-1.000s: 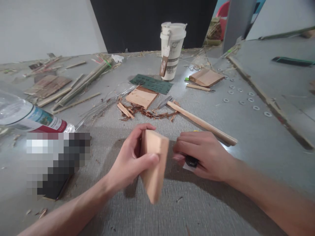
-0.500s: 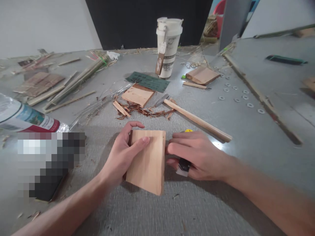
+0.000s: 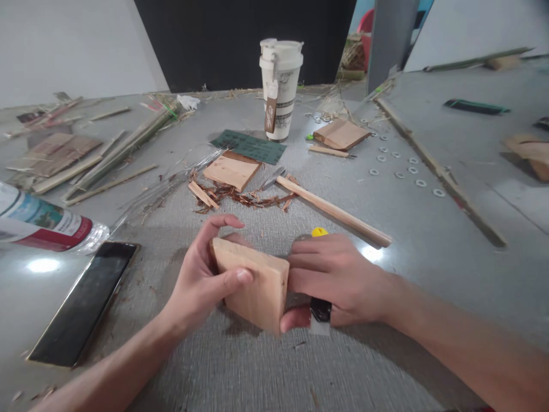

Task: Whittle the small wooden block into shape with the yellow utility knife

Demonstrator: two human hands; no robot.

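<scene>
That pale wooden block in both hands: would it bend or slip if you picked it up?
The pale rectangular wooden block looks thick, so probably stiff. Its bare, unfinished faces should resist slipping. The left hand alone spans it, so likely light.

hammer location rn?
Head view, centre: the hammer lies flat on the grey table, head beside the wood shavings and small board, handle running toward the right, just beyond the right hand.

Craft workshop bench. Evidence: grey table (image 3: 450, 252) littered with wood shavings (image 3: 244, 197), bamboo strips (image 3: 115, 154), sandpaper (image 3: 249, 146), hammer (image 3: 330, 210), washers (image 3: 407, 171), small boards (image 3: 341, 134).
</scene>
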